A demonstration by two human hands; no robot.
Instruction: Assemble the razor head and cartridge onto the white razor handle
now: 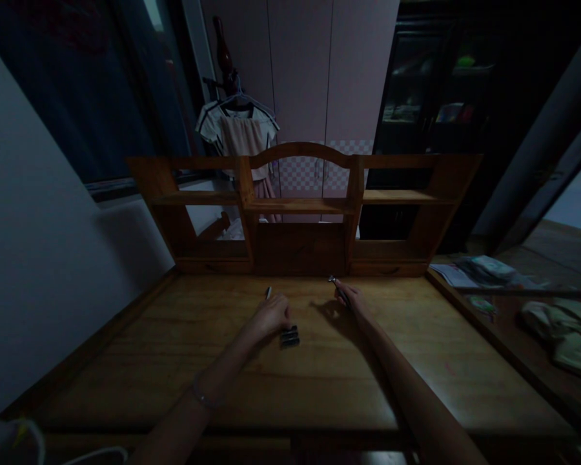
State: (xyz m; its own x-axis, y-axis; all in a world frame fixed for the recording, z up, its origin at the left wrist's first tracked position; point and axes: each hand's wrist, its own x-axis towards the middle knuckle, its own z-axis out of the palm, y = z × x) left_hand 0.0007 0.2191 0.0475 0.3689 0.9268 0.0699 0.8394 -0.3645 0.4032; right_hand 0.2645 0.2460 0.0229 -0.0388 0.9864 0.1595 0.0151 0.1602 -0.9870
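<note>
My right hand (pixel 352 298) is closed around the dark handle of a razor (pixel 339 290), its silver head pointing away from me above the desk. My left hand (pixel 274 314) is bent with its fingertips pressed together and pointing down; whatever they may hold is hidden. Right under these fingertips lie several small black pieces (pixel 289 337) in a stack of short rows, looking like razor cartridges. Just beyond the left hand a small white and dark object (pixel 268 292) lies on the wooden desk (pixel 319 381), too small to name.
A wooden shelf unit (pixel 300 206) stands along the desk's back edge. To the left is a white wall (pixel 39 258). Papers (pixel 484 271) and a pale cloth bag (pixel 566 332) lie on a lower surface at right. A white cable (pixel 97 452) shows at bottom left.
</note>
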